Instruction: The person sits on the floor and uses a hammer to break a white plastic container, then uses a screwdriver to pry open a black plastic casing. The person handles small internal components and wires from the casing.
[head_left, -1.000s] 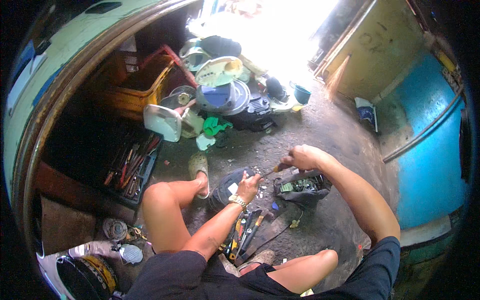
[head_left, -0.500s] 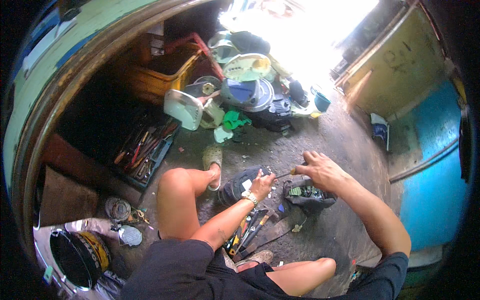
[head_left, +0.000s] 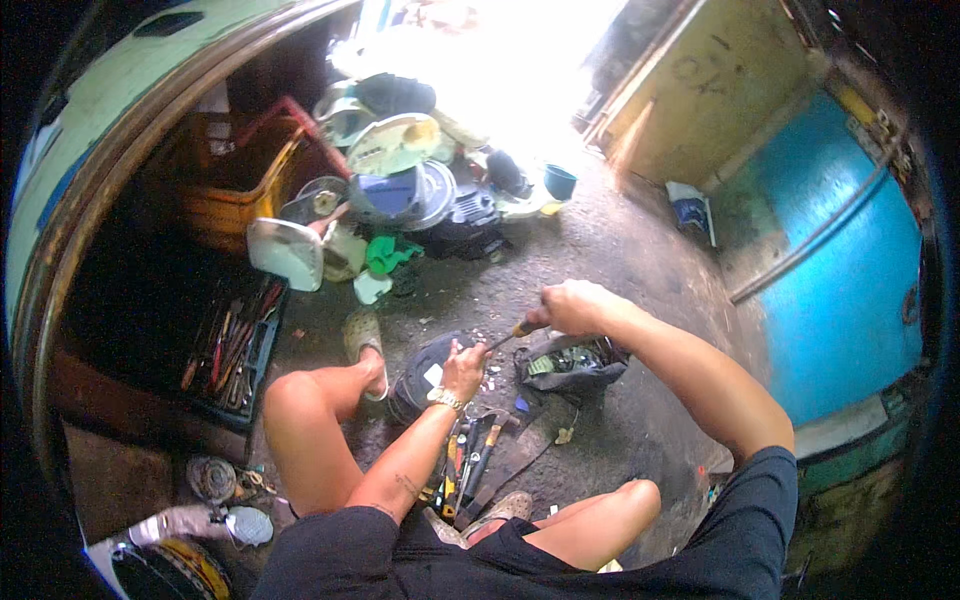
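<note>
My right hand point(head_left: 578, 307) is closed in a fist round the yellow-and-black handle of a screwdriver point(head_left: 523, 328). Its thin shaft slants down to my left hand point(head_left: 463, 372), which wears a metal-band watch point(head_left: 446, 399). The left fingers are pinched together at the shaft's lower end; whatever small part they hold there cannot be made out. Beneath that hand stands a dark, round, drum-like object point(head_left: 408, 388) with a white patch on top. Beside it, to the right, a black bag point(head_left: 570, 376) lies open with green-and-dark parts inside.
Between my feet lie several hand tools, among them a hammer point(head_left: 489, 440). Small white bits dot the floor. Ahead is a heap of plastic fan and appliance parts point(head_left: 400, 200). A tool crate point(head_left: 262, 360) stands at left, a blue panel point(head_left: 830, 240) at right.
The whole view has swung to the right, so the scene sits further left. My right hand has turned, its fingers now curled tightly round the handle. The left hand keeps its pinch.
</note>
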